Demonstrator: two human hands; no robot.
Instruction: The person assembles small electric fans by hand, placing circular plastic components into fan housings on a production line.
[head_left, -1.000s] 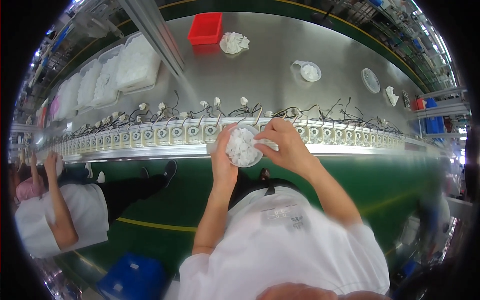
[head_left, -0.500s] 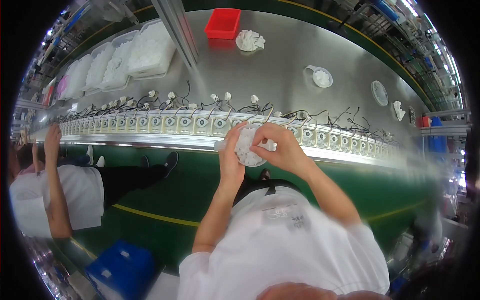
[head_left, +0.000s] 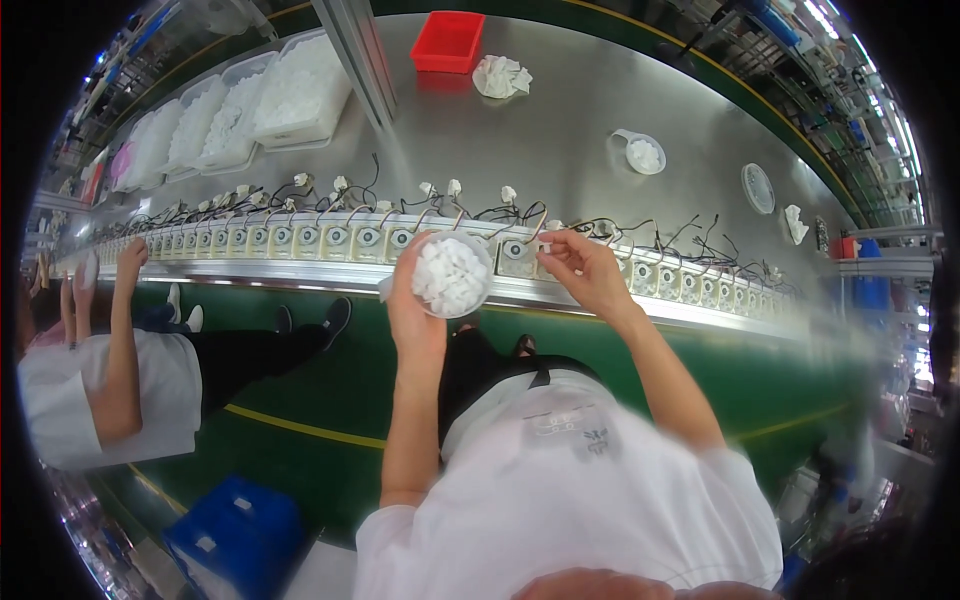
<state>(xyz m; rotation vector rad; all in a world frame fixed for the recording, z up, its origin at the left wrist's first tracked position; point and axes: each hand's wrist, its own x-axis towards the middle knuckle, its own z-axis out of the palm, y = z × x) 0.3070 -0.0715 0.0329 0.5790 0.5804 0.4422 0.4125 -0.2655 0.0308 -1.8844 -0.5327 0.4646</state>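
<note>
Curling around a round white cup (head_left: 485, 292), the fingers of the left hand (head_left: 408, 300) grip it from its left side, and a pale handle juts out past the hand. Small white pieces (head_left: 450, 272) fill the cup, which is held tilted so that its open top shows, just in front of a long row of box-like units (head_left: 368, 238). The right hand (head_left: 592, 280) is at the row, to the right of the cup and apart from it. Its thumb and forefinger come close together at the tips, beside one of the units; whether they pinch a small piece cannot be told.

Each unit has a round dark part on its face, and the row runs along a metal rail (head_left: 345, 276) at the near edge of the tabletop (head_left: 560, 110). Dark wires (head_left: 485, 213) and white connectors (head_left: 508, 194) lie behind it. Farther back are a red tray (head_left: 447, 42), a crumpled white cloth or paper (head_left: 502, 77), a second handled cup (head_left: 661, 164) with white pieces inside and a clear round dish or lid (head_left: 757, 188). At the left, clear bins (head_left: 298, 138) of white parts stand side by side beyond a metal post (head_left: 357, 55).
</note>
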